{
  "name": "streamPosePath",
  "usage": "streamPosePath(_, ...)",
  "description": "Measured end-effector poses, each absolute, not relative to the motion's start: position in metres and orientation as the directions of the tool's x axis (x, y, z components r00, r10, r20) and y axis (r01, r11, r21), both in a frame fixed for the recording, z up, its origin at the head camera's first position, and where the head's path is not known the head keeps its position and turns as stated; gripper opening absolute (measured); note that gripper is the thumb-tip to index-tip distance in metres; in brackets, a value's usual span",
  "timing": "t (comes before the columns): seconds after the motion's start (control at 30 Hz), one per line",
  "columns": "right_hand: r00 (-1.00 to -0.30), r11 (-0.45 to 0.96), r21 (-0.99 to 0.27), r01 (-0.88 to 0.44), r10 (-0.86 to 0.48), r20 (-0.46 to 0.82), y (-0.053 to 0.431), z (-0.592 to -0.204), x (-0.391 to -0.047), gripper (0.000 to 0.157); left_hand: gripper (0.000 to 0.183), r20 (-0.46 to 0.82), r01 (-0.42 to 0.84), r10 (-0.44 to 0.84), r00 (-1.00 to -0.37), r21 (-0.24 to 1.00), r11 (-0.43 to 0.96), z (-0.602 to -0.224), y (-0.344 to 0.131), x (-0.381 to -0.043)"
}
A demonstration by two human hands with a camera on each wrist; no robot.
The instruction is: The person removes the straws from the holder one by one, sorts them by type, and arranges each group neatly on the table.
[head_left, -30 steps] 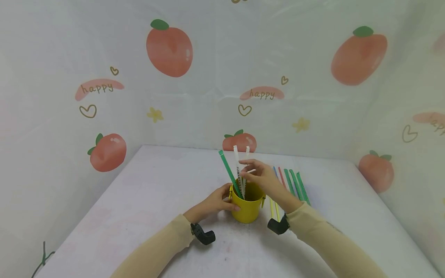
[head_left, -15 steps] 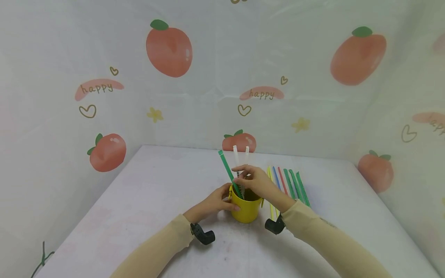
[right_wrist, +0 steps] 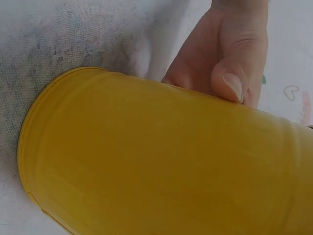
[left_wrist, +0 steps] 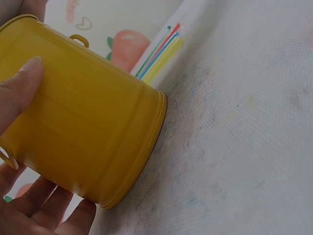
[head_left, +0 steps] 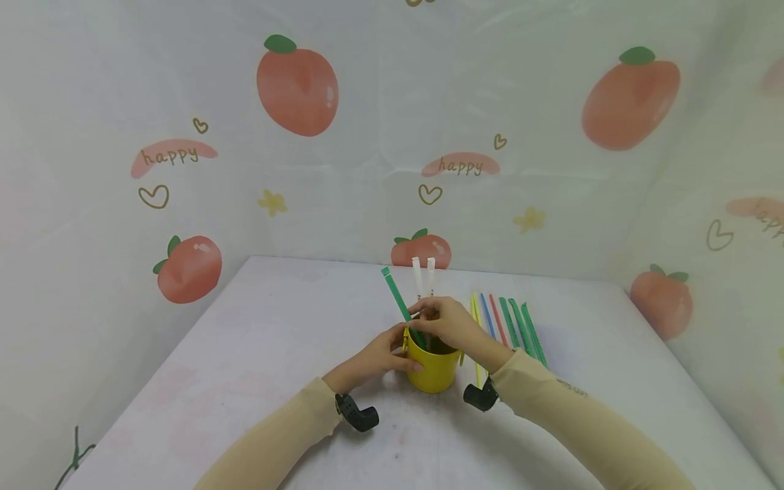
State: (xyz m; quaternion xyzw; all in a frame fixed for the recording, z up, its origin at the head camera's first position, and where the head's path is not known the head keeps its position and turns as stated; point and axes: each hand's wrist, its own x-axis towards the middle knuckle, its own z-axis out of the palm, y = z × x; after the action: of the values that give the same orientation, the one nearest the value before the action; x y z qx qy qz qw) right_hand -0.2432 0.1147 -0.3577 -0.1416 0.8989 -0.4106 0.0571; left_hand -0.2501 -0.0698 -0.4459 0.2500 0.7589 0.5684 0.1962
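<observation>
A small yellow bucket [head_left: 432,376] stands upright on the table, and my left hand [head_left: 376,355] grips its left side. In the left wrist view, the thumb lies on the front of the bucket [left_wrist: 93,107] and the other fingers reach round behind. Out of its mouth lean a green straw [head_left: 395,291] and two white straws [head_left: 418,273] with dark print. My right hand [head_left: 456,328] is over the rim, fingers curled round the white straws; its fingertips are partly hidden. The bucket wall [right_wrist: 161,161] fills most of the right wrist view.
Right of the bucket lie several straws in a row: yellow [head_left: 474,306], blue [head_left: 486,313], red [head_left: 498,318] and green [head_left: 520,325]. They are close to the right forearm. A fruit-printed white cloth [head_left: 343,204] hangs behind the table [head_left: 294,313].
My right hand has come down and slightly left, toward the bucket's rim. The white straws' tops now stand closer together. My left hand and the bucket have stayed in place.
</observation>
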Motion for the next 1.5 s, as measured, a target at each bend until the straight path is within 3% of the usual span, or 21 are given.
streamPosePath(0.3, -0.955, 0.632, -0.748, -0.204, -0.297, 0.01, 0.113, -0.358, -0.242, 0.01, 0.081, -0.009, 0.163, 0.602, -0.798, 0.959, 0.231, -0.445, -0.07, -0.25)
streamPosePath(0.87, -0.956, 0.594, -0.783, -0.187, -0.294, 0.006, 0.119, -0.352, -0.237, 0.013, 0.07, -0.026, 0.152, 0.586, -0.81, 0.956, 0.251, -0.446, -0.069, -0.25)
streamPosePath(1.17, -0.956, 0.553, -0.802, -0.224, -0.286, 0.07, 0.125, -0.345, -0.238, 0.017, 0.062, -0.018, 0.149, 0.597, -0.802, 0.962, 0.229, -0.447, -0.069, -0.251)
streamPosePath(1.5, -0.957, 0.423, -0.869, -0.256, -0.239, 0.165, 0.136, -0.329, -0.239, 0.022, 0.068, -0.023, 0.148, 0.593, -0.805, 0.96, 0.237, -0.447, -0.069, -0.251)
